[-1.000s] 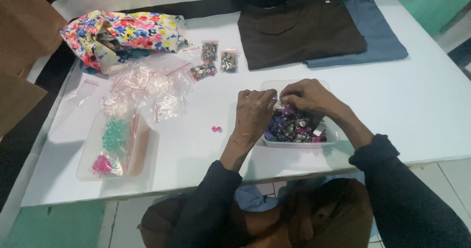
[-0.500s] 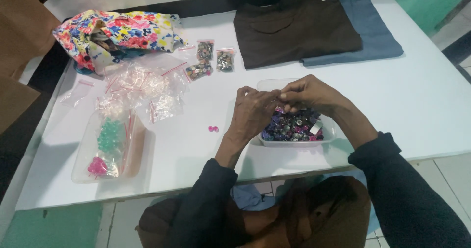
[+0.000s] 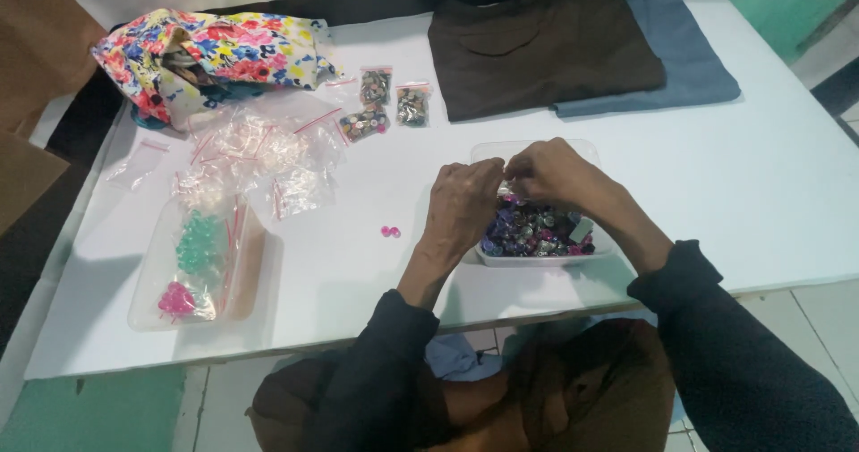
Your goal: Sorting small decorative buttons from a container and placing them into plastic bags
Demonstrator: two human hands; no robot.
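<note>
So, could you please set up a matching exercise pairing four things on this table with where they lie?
Things:
1. floral bag
2. brown garment
3. clear tray of buttons
4. pink beads

Places:
A. loose on the bare table, just left of the left hand
B. far left corner
C. under both hands, the right hand over its far side
D. far side, overlapping a blue garment

Pairs: 1-B, 2-D, 3-C, 4-A
</note>
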